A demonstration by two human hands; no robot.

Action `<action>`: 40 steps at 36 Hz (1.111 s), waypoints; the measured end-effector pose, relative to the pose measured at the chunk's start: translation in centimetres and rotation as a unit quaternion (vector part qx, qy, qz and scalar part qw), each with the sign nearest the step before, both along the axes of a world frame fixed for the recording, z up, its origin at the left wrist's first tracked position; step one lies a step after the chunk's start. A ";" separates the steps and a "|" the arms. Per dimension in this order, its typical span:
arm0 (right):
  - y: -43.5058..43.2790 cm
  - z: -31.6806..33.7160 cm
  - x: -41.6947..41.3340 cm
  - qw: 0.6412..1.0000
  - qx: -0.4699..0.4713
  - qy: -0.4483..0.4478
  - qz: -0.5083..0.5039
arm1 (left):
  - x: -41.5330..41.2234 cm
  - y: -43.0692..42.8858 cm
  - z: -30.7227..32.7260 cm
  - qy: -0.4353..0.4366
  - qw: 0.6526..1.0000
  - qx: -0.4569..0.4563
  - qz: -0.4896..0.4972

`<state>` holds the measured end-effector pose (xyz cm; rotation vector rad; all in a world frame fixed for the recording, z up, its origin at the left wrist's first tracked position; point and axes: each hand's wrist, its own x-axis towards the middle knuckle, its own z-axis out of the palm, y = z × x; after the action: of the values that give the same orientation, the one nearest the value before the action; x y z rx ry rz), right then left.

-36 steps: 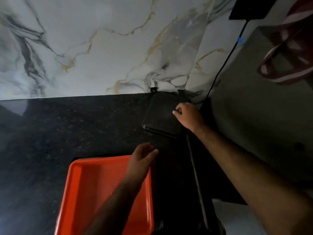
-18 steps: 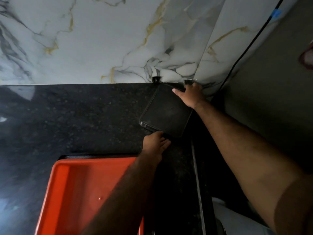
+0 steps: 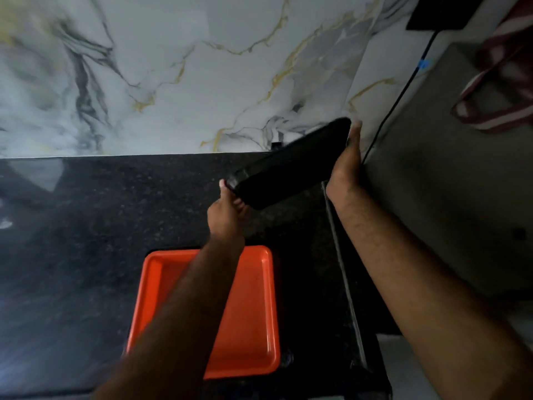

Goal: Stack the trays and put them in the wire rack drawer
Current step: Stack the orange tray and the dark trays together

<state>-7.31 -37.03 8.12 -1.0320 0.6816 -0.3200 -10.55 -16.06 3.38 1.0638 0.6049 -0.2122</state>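
A black tray (image 3: 291,166) is lifted off the dark counter and tilted, its far end higher, near the marble wall. My left hand (image 3: 227,209) grips its near left corner. My right hand (image 3: 347,166) holds its far right edge, fingers along the rim. An orange tray (image 3: 253,310) lies flat on the counter closer to me, partly hidden under my left forearm. No wire rack drawer is in view.
The black speckled counter (image 3: 86,241) runs left and ends at a metal strip (image 3: 343,269) on the right. A grey appliance side (image 3: 447,183) stands at the right, with a black cable (image 3: 403,88) and a striped cloth (image 3: 501,90) above.
The black tray lay flat on the counter with my hands reaching to its edges; now both hands hold it raised and tilted. The camera has pulled back.
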 end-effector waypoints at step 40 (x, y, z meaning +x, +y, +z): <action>23.5 -9.5 -27.0 0.670 -0.532 0.349 0.382 | -16.0 19.3 -4.6 0.028 0.630 0.634 -0.448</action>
<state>-34.33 -13.50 -1.33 -2.5445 0.6333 0.5656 -26.59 3.21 -1.23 2.7484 0.1181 -0.7527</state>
